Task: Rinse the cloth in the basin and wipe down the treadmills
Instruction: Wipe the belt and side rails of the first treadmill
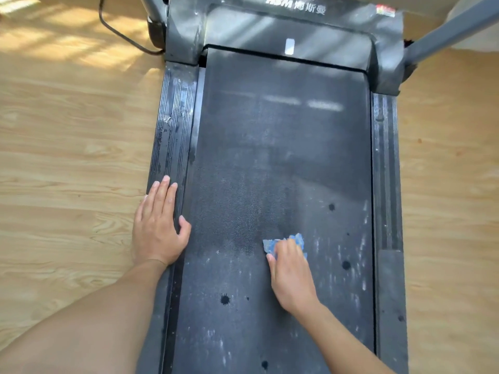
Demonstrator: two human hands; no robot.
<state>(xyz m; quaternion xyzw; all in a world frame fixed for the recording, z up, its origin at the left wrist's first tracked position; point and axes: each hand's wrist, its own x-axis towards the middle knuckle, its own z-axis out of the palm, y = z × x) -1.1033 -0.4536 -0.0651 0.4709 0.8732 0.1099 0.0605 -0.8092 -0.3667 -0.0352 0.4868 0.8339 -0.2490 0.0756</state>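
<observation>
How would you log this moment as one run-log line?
step: wipe belt | right hand: grips blue cloth on treadmill belt | left hand: flat on left side rail | pale streaks: near right edge

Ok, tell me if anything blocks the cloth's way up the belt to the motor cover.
Nothing visible. Ahead of the cloth the belt holds only dust and spots; the left hand rests aside on the rail.

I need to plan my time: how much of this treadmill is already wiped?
Done: a darker patch of the belt looks wiped. In hand: the right hand holds the blue cloth on it; the left hand rests on the side rail. Left: white streaks near the right edge.
</observation>
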